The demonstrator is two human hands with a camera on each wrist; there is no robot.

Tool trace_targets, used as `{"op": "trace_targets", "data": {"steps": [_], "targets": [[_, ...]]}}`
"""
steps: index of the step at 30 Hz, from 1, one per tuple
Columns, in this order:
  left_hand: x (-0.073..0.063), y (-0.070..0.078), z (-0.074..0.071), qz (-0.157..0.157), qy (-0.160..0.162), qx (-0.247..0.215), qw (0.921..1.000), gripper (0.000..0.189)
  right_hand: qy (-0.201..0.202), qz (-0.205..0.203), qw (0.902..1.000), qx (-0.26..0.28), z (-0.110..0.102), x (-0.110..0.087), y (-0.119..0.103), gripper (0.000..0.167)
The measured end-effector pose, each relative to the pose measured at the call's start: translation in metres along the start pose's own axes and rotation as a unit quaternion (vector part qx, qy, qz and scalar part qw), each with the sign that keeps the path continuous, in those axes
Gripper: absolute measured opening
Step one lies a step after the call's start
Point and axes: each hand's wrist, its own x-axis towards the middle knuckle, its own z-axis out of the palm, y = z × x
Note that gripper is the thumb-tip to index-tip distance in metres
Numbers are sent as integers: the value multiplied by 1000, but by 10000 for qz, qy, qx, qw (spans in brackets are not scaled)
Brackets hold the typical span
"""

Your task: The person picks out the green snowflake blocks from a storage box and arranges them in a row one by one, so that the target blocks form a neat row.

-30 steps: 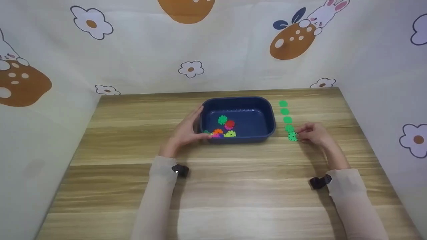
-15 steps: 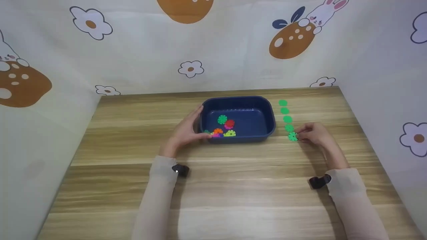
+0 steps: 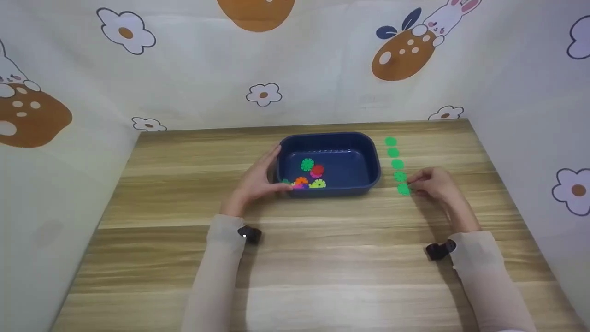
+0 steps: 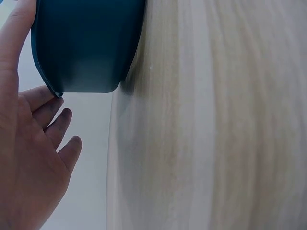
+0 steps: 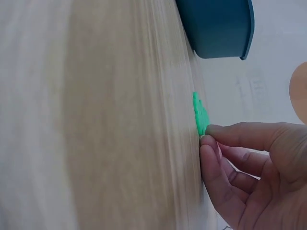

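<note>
Near the middle of the table, a dark blue plastic basin (image 3: 332,191) holds several notched snowflake discs in green, red, pink, orange and yellow. My left hand (image 3: 257,183) grips its left end, thumb at the front rim and fingers along the side; in the left wrist view the fingertips are right at the rim. Right of the basin runs a column of flat green snowflake discs (image 3: 397,164). My right hand (image 3: 432,184) pinches the nearest green snowflake disc (image 3: 403,189) by its right edge between thumb and fingers, close over the table, just below the disc before it.
The wood-grain table (image 3: 322,267) stretches toward the person and to the left. A pale cloth with printed flowers and rabbits (image 3: 203,69) walls the back and sides. A black wrist camera (image 3: 250,234) sits on each sleeve.
The nearest green disc has tilted slightly in the right hand's fingers, and its holes show less now. The left hand and the basin stay in place.
</note>
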Motion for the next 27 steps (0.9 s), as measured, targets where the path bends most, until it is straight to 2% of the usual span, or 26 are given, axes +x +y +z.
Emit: {"op": "trace_targets", "data": {"steps": [4,8,14,19,27], "targets": [[-1,2,-1,-41,-8,-16,10000,112,312,-394,9987,26,-3,-2,-9,27],[-1,2,-1,11,-12,5,10000,112,641,-740,9952,77,-1,-4,-29,27],[0,1,0,132,20,26,9999,111,709,-1127,9878,812,16,-7,-68,26],[0,1,-1,163,15,36,9999,110,503,-1352,9823,1199,40,-4,-99,25],[2,0,-2,186,-36,53,9998,112,-318,-1608,9731,1621,87,10,-132,23]]}}
